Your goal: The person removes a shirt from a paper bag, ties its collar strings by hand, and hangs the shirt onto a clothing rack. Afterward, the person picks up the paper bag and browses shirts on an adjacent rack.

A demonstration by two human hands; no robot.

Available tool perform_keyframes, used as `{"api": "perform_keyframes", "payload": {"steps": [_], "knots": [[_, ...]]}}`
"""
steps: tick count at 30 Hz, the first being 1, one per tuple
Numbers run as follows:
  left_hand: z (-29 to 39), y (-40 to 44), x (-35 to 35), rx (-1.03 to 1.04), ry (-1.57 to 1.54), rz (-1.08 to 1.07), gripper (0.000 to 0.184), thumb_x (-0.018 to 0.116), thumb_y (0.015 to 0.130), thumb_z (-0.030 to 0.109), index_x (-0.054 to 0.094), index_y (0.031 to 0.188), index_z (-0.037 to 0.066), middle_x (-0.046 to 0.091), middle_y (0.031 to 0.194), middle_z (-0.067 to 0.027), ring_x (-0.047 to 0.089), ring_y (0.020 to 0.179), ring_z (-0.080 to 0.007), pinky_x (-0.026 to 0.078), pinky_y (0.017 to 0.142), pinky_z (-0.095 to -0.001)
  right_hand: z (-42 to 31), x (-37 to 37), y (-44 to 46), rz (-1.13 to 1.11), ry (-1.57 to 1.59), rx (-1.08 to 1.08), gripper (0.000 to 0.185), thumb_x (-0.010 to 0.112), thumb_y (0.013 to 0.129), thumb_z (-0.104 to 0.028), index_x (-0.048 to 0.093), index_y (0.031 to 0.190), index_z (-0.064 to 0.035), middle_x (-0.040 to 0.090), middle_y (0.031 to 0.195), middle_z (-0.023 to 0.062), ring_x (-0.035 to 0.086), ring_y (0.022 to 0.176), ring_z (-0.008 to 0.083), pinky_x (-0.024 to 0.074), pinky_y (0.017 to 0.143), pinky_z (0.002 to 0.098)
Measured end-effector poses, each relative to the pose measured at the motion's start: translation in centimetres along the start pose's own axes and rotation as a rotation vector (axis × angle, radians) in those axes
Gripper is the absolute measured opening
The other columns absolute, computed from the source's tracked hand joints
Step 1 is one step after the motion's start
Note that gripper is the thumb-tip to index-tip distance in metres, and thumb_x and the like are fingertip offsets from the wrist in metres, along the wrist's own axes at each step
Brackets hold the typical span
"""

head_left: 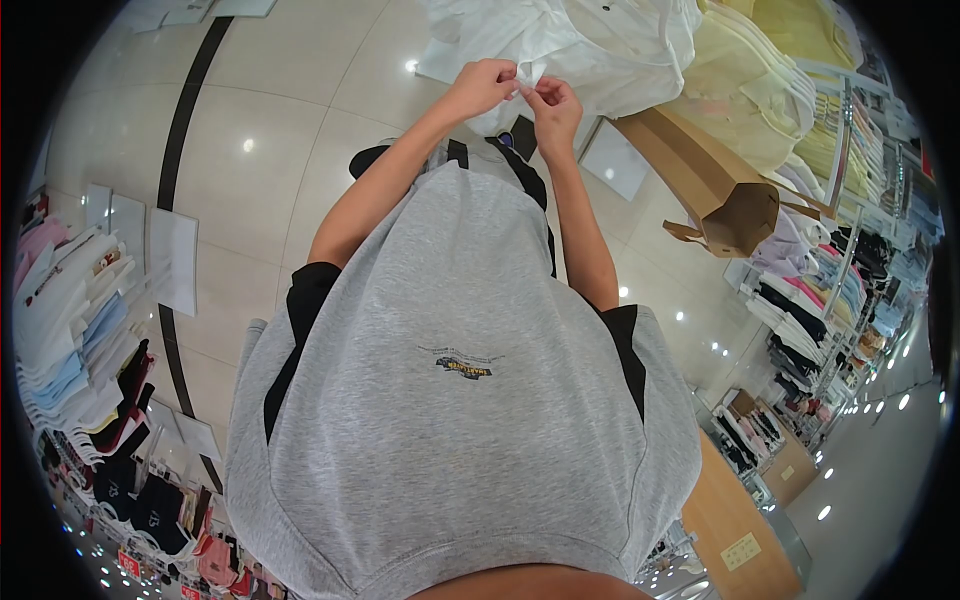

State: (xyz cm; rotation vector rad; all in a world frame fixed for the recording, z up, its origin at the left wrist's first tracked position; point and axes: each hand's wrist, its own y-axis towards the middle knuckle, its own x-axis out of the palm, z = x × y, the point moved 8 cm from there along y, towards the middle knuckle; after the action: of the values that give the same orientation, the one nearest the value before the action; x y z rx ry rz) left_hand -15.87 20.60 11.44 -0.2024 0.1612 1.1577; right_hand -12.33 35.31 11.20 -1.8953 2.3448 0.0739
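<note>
A white garment (625,55) of thin fabric hangs at the top of the view. My left hand (484,90) pinches a small bit of its edge between thumb and fingers. Close beside it, my right hand (556,112) grips the same bunched bit, fingertips curled together. The two hands nearly touch, and the exact part of the garment between them is too small to make out. Pale yellow garments (750,85) hang just right of the white one. Below these is a brown paper bag (690,165) with its mouth open and its handles sticking out.
Clothes racks (845,150) packed with garments run along the right. Another row of hanging clothes (80,320) lines the left side. White panels (175,262) stand near a black stripe on the tiled floor (270,150). A wooden counter (735,520) is at lower right.
</note>
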Motion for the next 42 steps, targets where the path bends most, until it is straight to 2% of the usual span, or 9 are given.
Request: {"api": "perform_keyframes", "payload": {"steps": [3, 6, 20, 23, 26, 29, 33, 39, 42], "knots": [[-0.1, 0.0, 0.1, 0.008, 0.011, -0.003, 0.017, 0.061, 0.089, 0.011, 0.059, 0.081, -0.003, 0.064, 0.07, -0.0099, 0.07, 0.071, -0.0155, 0.05, 0.062, -0.0283, -0.1, 0.2, -0.3, -0.018, -0.025, 0.021, 0.02, 0.073, 0.083, 0.002, 0.062, 0.1, 0.0047, 0.068, 0.09, 0.0071, 0.064, 0.082, 0.0114, 0.052, 0.075, 0.0243], [0.0, 0.1, 0.1, 0.015, 0.009, -0.003, 0.017, 0.061, 0.089, 0.01, 0.058, 0.081, -0.004, 0.064, 0.069, -0.0103, 0.071, 0.072, -0.0158, 0.05, 0.061, -0.0284, -0.3, 0.1, -0.4, 0.019, 0.053, -0.006, 0.019, 0.074, 0.082, -0.002, 0.064, 0.097, 0.0036, 0.067, 0.086, 0.0047, 0.062, 0.076, 0.0096, 0.0505, 0.069, 0.0234], [1.1, 0.3, -0.2, 0.036, 0.054, 0.011, 0.015, 0.056, 0.089, 0.01, 0.056, 0.08, -0.002, 0.063, 0.067, -0.0114, 0.065, 0.065, -0.0165, 0.048, 0.059, -0.031, 0.7, 0.9, -0.5, 0.104, 0.241, 0.03, 0.022, 0.076, 0.081, 0.0, 0.06, 0.095, 0.0, 0.062, 0.085, 0.0011, 0.058, 0.076, 0.0074, 0.0469, 0.07, 0.0213], [0.1, 0.7, 0.1, 0.053, 0.112, 0.012, 0.015, 0.055, 0.085, 0.015, 0.065, 0.091, 0.005, 0.067, 0.073, -0.0134, 0.065, 0.07, -0.0319, 0.049, 0.063, -0.0397, 1.4, 1.0, -0.4, 0.104, 0.294, 0.027, 0.024, 0.075, 0.08, 0.002, 0.057, 0.096, -0.0005, 0.061, 0.085, 0.0014, 0.057, 0.074, 0.0078, 0.0465, 0.069, 0.0214], [0.7, 0.5, -0.2, 0.08, 0.136, 0.042, 0.016, 0.056, 0.085, 0.016, 0.066, 0.092, 0.005, 0.066, 0.075, -0.0154, 0.064, 0.071, -0.0351, 0.048, 0.064, -0.0421, 1.8, 1.1, -0.4, 0.101, 0.288, 0.039, 0.024, 0.074, 0.082, 0.0, 0.056, 0.098, -0.0009, 0.06, 0.087, 0.0009, 0.055, 0.076, 0.0069, 0.0452, 0.071, 0.0204], [1.8, 0.2, -0.4, 0.124, 0.196, 0.046, 0.01, 0.057, 0.089, 0.011, 0.06, 0.09, 0.001, 0.063, 0.071, -0.0116, 0.061, 0.064, -0.0224, 0.046, 0.061, -0.0342, 1.3, 1.2, -0.5, 0.138, 0.198, 0.086, 0.022, 0.071, 0.086, -0.006, 0.056, 0.101, 0.0001, 0.059, 0.087, 0.0005, 0.054, 0.079, 0.0072, 0.0446, 0.073, 0.021], [1.9, 0.0, 0.0, 0.147, 0.134, 0.055, 0.012, 0.059, 0.089, 0.011, 0.06, 0.098, 0.003, 0.064, 0.076, -0.0136, 0.061, 0.069, -0.0273, 0.046, 0.063, -0.0363, 1.5, 2.1, 0.0, -0.057, 0.301, 0.132, 0.023, 0.066, 0.091, -0.014, 0.057, 0.105, 0.0015, 0.06, 0.09, 0.0008, 0.054, 0.084, 0.0073, 0.0439, 0.076, 0.0221], [1.8, 0.2, 0.2, 0.19, 0.167, 0.075, 0.014, 0.059, 0.089, 0.011, 0.058, 0.101, 0.004, 0.065, 0.079, -0.0162, 0.063, 0.072, -0.0341, 0.047, 0.065, -0.0407, 1.0, 1.5, 0.3, -0.186, 0.236, 0.161, 0.021, 0.064, 0.091, -0.011, 0.058, 0.106, 0.0021, 0.064, 0.091, 0.0021, 0.056, 0.08, 0.0074, 0.0457, 0.073, 0.0231], [2.1, 0.1, 0.3, 0.172, 0.265, 0.065, 0.014, 0.059, 0.088, 0.012, 0.057, 0.099, 0.003, 0.066, 0.079, -0.017, 0.063, 0.073, -0.0363, 0.048, 0.066, -0.0417, 0.7, 0.9, 0.5, -0.1, -0.085, -0.002, 0.02, 0.066, 0.091, -0.012, 0.06, 0.103, 0.0028, 0.065, 0.085, 0.0017, 0.057, 0.073, 0.0075, 0.0476, 0.068, 0.0247]]}}
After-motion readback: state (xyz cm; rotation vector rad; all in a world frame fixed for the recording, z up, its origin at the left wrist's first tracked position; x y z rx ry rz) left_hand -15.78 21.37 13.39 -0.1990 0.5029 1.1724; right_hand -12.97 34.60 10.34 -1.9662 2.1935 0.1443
